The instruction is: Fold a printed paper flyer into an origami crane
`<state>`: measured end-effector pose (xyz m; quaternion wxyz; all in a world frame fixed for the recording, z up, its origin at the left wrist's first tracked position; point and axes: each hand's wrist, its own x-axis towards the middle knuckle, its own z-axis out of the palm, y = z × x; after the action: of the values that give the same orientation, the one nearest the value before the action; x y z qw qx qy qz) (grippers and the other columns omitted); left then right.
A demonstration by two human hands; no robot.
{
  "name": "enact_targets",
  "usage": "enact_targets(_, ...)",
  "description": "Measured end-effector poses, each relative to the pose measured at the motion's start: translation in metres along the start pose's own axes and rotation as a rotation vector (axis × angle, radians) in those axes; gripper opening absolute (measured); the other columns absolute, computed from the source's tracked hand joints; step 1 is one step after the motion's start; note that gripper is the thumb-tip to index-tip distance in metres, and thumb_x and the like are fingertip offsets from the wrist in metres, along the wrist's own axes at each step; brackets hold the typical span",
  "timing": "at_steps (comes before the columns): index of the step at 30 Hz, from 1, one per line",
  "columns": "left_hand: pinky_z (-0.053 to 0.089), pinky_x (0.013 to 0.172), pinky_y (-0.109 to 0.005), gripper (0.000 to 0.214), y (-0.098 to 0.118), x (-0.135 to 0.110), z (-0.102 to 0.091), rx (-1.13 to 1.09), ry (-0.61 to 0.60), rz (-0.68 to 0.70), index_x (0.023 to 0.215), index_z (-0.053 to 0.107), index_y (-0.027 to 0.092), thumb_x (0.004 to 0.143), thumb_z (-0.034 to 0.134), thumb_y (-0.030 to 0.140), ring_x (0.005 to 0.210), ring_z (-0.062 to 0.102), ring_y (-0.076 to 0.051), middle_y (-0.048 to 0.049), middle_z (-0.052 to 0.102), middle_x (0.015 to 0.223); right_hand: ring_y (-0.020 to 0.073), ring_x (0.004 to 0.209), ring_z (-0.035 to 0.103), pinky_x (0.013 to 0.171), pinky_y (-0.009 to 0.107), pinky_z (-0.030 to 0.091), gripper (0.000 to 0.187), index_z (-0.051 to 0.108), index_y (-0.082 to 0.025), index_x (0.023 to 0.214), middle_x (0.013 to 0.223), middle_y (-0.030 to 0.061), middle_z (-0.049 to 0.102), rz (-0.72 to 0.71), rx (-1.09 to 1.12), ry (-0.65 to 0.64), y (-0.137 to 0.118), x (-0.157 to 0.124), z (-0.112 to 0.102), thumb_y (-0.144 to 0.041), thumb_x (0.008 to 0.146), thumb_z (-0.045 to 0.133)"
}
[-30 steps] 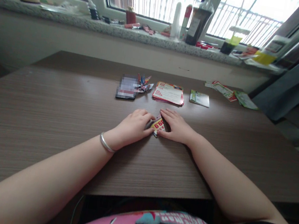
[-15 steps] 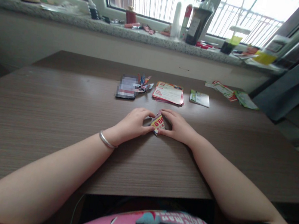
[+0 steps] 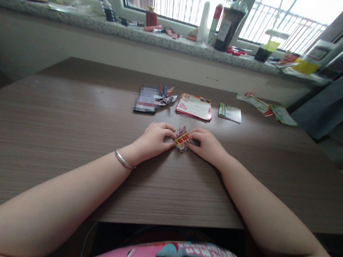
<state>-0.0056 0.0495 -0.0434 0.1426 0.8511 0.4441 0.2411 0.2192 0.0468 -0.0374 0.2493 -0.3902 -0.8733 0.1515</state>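
Between my two hands is a small folded piece of printed paper (image 3: 182, 140), diamond-shaped, with red figures on yellow and a pointed tip at its far end. My left hand (image 3: 157, 138) pinches its left edge between thumb and fingers. On the opposite edge, my right hand (image 3: 206, 145) grips it the same way, fingers bent. Just beyond lies a stack of printed sheets (image 3: 195, 106) with red borders. Left of that stack, a folded paper figure (image 3: 167, 97) with several points rests against a dark-edged phone-like device (image 3: 146, 100), whose face is blurred out.
A small stack of green and white cards (image 3: 230, 112) lies right of the sheets. Farther right are loose printed strips (image 3: 256, 104). Bottles, a dark cup (image 3: 228, 26) and pens stand or lie along the stone windowsill (image 3: 178, 45) behind the wooden table (image 3: 61, 128).
The folded paper has changed from a triangle-like outline to a diamond, its lower edge now showing more. My thumbs have shifted from its near corner up to its sides.
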Motion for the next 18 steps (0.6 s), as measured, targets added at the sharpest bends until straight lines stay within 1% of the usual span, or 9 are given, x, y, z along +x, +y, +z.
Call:
enact_targets(2, 0.043, 0.1, -0.043, 0.017, 0.0, 0.0, -0.001, 0.022, 0.005, 0.034, 0.089, 0.076, 0.024, 0.083, 0.064, 0.034, 0.109, 0.059, -0.024, -0.0062, 0.068, 0.114, 0.0182, 0.093, 0.061, 0.088, 0.033, 0.046, 0.014, 0.072, -0.018, 0.095, 0.099, 0.0069, 0.069, -0.003, -0.06, -0.016, 0.001, 0.0, 0.0, -0.026, 0.088, 0.062)
enact_targets(4, 0.041, 0.102, -0.045, 0.015, 0.003, 0.0, -0.002, 0.037, 0.005, 0.055, 0.089, 0.075, 0.024, 0.083, 0.063, 0.03, 0.109, 0.06, -0.023, -0.0054, 0.068, 0.114, 0.018, 0.092, 0.06, 0.086, 0.032, 0.045, 0.017, 0.072, -0.019, 0.096, 0.097, 0.0063, 0.069, 0.003, -0.129, -0.037, 0.001, -0.001, 0.0, -0.028, 0.089, 0.061)
enact_targets(5, 0.038, 0.105, -0.047, 0.014, 0.005, 0.0, -0.002, 0.044, 0.009, 0.051, 0.088, 0.075, 0.024, 0.083, 0.063, 0.029, 0.11, 0.06, -0.024, -0.0043, 0.069, 0.113, 0.0178, 0.091, 0.059, 0.084, 0.031, 0.044, 0.018, 0.072, -0.019, 0.097, 0.096, 0.0059, 0.069, 0.013, -0.164, -0.047, 0.0, -0.001, 0.0, -0.03, 0.09, 0.06)
enact_targets(7, 0.025, 0.112, -0.057, 0.011, 0.01, -0.001, -0.003, 0.07, 0.027, 0.01, 0.086, 0.074, 0.025, 0.082, 0.063, 0.028, 0.114, 0.058, -0.025, -0.0015, 0.071, 0.11, 0.0174, 0.089, 0.059, 0.08, 0.029, 0.043, 0.019, 0.072, -0.021, 0.098, 0.094, 0.005, 0.069, 0.04, -0.24, -0.063, -0.005, -0.002, -0.002, -0.032, 0.091, 0.058)
enact_targets(9, 0.019, 0.113, -0.063, 0.011, 0.013, -0.001, -0.003, 0.103, 0.032, -0.013, 0.087, 0.073, 0.025, 0.081, 0.063, 0.026, 0.117, 0.057, -0.027, -0.0012, 0.072, 0.108, 0.0179, 0.088, 0.059, 0.073, 0.028, 0.041, 0.021, 0.072, -0.022, 0.096, 0.092, 0.0045, 0.069, 0.075, -0.338, -0.063, -0.012, -0.004, -0.003, -0.035, 0.092, 0.056)
enact_targets(11, 0.025, 0.111, -0.06, 0.014, 0.015, 0.0, -0.002, 0.141, 0.021, 0.019, 0.091, 0.072, 0.024, 0.082, 0.062, 0.024, 0.117, 0.056, -0.027, -0.003, 0.072, 0.109, 0.0183, 0.089, 0.059, 0.068, 0.027, 0.039, 0.023, 0.071, -0.022, 0.096, 0.094, 0.0048, 0.069, 0.096, -0.427, -0.07, -0.021, -0.004, -0.005, -0.035, 0.094, 0.052)
enact_targets(14, 0.032, 0.108, -0.053, 0.019, 0.014, 0.001, -0.003, 0.216, 0.008, 0.115, 0.095, 0.072, 0.023, 0.083, 0.058, 0.021, 0.112, 0.059, -0.026, -0.005, 0.072, 0.106, 0.0188, 0.091, 0.061, 0.064, 0.026, 0.038, 0.024, 0.07, -0.021, 0.096, 0.096, 0.0056, 0.069, 0.127, -0.517, -0.108, -0.034, -0.004, -0.007, -0.032, 0.096, 0.048)
enact_targets(16, 0.034, 0.106, -0.051, 0.022, 0.014, 0.002, -0.005, 0.257, -0.01, 0.168, 0.095, 0.073, 0.024, 0.084, 0.055, 0.019, 0.108, 0.061, -0.025, -0.0046, 0.073, 0.101, 0.0193, 0.092, 0.062, 0.063, 0.027, 0.038, 0.025, 0.07, -0.022, 0.098, 0.098, 0.0051, 0.069, 0.141, -0.544, -0.129, -0.04, -0.004, -0.008, -0.03, 0.097, 0.046)
enact_targets(18, 0.035, 0.104, -0.051, 0.024, 0.016, 0.002, -0.007, 0.277, -0.033, 0.191, 0.094, 0.073, 0.025, 0.085, 0.053, 0.017, 0.105, 0.062, -0.025, -0.0042, 0.073, 0.099, 0.0199, 0.093, 0.062, 0.063, 0.027, 0.039, 0.026, 0.07, -0.024, 0.101, 0.099, 0.0046, 0.069, 0.142, -0.553, -0.152, -0.045, -0.004, -0.009, -0.029, 0.097, 0.045)
